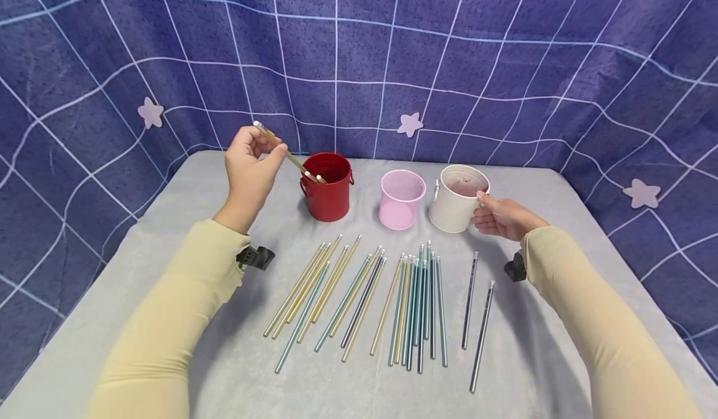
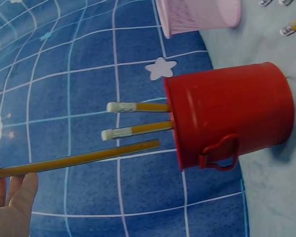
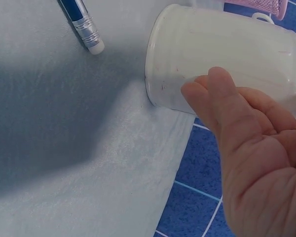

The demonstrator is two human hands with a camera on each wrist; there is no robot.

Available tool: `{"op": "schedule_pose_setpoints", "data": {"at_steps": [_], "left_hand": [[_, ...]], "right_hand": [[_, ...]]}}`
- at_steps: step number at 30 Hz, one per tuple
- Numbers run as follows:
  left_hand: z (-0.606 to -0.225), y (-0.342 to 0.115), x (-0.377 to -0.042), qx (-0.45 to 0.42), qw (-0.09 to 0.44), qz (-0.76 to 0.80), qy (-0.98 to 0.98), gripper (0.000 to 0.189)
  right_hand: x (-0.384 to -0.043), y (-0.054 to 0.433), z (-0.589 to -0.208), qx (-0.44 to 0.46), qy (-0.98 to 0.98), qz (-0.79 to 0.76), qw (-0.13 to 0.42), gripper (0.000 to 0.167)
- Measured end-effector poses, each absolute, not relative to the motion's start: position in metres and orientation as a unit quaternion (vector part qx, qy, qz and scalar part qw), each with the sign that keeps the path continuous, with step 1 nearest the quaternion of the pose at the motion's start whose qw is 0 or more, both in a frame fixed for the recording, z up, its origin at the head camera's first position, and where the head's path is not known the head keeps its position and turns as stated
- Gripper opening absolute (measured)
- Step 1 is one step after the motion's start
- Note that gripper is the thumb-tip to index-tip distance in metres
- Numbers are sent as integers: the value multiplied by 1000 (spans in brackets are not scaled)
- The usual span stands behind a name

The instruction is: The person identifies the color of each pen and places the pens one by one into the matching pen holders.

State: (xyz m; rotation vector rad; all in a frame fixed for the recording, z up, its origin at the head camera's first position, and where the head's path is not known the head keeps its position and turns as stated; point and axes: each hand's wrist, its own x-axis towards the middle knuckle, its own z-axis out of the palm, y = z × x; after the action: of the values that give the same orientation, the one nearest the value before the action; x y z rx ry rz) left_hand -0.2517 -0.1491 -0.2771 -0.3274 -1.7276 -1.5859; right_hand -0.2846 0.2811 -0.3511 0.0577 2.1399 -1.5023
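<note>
In the head view my left hand (image 1: 249, 169) pinches a yellow pencil (image 1: 291, 158) at a slant beside the red bucket (image 1: 328, 194). The left wrist view shows the lower end of this pencil (image 2: 84, 160) outside the bucket's mouth, apart from the rim. Two other yellow pencils (image 2: 150, 127) stand in the bucket with their eraser ends out. My right hand (image 1: 505, 217) holds the white bucket (image 1: 451, 210) at its right side, thumb by the rim and fingers against the wall. Its grip is partly hidden in the right wrist view.
A pink mesh cup (image 1: 399, 210) stands between the buckets. Several yellow, teal and dark pencils (image 1: 417, 307) lie in front on the grey cloth, with two dark pencils (image 1: 482, 338) apart at the right. A blue gridded curtain (image 1: 359, 63) hangs behind the table.
</note>
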Motion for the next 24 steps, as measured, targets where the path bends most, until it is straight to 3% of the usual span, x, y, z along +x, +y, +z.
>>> {"op": "schedule_pose_setpoints", "data": {"at_steps": [24], "left_hand": [[-285,-121,-267,-115,343,-582,-728,11]], "right_hand": [[-285,281,-353,23,789,-558,258,82]]}}
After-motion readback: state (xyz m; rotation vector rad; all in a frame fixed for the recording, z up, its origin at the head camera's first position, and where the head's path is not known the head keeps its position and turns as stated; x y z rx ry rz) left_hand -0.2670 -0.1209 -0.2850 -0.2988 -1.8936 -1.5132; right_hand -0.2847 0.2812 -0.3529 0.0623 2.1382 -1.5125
